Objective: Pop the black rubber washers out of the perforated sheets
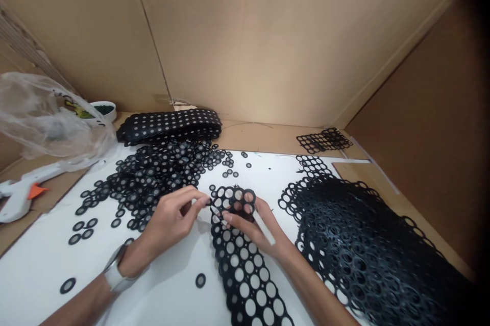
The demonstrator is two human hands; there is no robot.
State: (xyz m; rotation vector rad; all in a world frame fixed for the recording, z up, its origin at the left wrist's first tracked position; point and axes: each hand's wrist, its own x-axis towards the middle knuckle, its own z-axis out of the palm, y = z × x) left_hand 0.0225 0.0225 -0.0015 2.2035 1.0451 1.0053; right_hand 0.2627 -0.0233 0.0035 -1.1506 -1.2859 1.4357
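Observation:
A black sheet of linked rings [248, 267] runs from the bottom edge up to my hands, with its far end lifted. My right hand [264, 224] is closed on that end, thumb on the near face and fingers showing through the holes. A pale strip [265, 225] lies along this hand; I cannot make out what it is. At the sheet's left edge, my left hand [172, 214] pinches a small black ring [209, 202] between thumb and fingertips. A loose black ring [200, 280] lies on the white board between my forearms.
Loose black rings [164, 168] are heaped at the back left, before a folded dotted black strip [172, 124]. Ring sheets [356, 239] are piled at right. A glue gun [23, 193], plastic bag [46, 122] and white bowl [111, 111] stand left. Cardboard walls [245, 35] enclose the board.

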